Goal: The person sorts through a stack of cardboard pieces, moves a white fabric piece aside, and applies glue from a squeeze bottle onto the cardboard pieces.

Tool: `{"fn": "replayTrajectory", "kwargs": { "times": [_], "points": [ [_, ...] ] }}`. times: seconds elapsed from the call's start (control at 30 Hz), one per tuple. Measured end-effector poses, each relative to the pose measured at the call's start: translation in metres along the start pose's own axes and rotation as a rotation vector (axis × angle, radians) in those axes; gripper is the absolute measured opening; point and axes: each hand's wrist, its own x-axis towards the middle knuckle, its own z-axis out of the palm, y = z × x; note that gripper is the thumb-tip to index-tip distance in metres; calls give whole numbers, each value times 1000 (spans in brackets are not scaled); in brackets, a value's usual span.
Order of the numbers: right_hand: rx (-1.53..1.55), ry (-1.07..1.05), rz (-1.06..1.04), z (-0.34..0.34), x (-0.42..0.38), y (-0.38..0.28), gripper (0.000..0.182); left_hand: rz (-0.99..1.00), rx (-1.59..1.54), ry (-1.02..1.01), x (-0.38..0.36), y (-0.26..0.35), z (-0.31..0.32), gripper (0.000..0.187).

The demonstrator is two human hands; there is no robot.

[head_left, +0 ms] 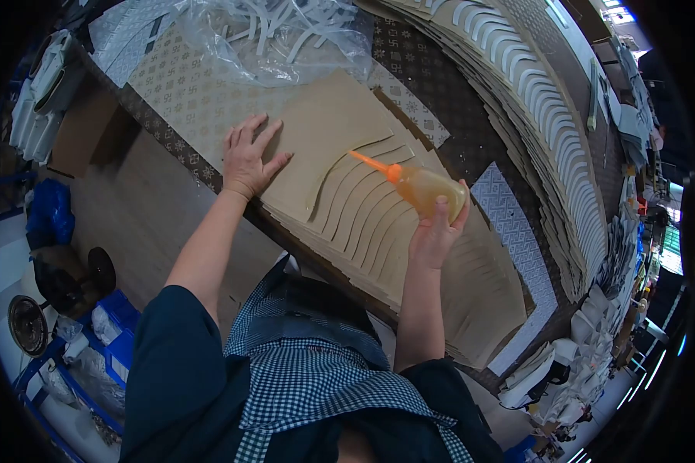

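My right hand [438, 231] is wrapped round a squeeze bottle [432, 193] of yellowish liquid with a long orange nozzle. The bottle is tilted, its tip pointing left over the edge of the top brown sheet. My left hand [251, 157] lies with fingers spread at the left edge of that brown sheet [324, 116]. Below and to the right, more brown sheets [371, 208] with curved edges overlap in a fanned row on the table. Whether the nozzle tip touches the sheet I cannot tell.
A clear plastic bag [286, 46] of white strips lies beyond the sheets. A long fanned stack [517, 116] with white curved strips runs along the right. Patterned sheets [510, 224] lie between. Blue crates [120, 332] and a cardboard box [93, 127] are at the left.
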Motion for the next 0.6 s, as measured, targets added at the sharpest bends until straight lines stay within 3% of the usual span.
{"fn": "replayTrajectory", "kwargs": {
  "times": [0.33,0.6],
  "points": [
    [-126,42,-195,-29,25,-10,60,-5,-4,-13,0,-1,0,60],
    [-123,56,-146,-29,25,-6,57,-11,-13,-14,0,-1,1,59]
  ]
}}
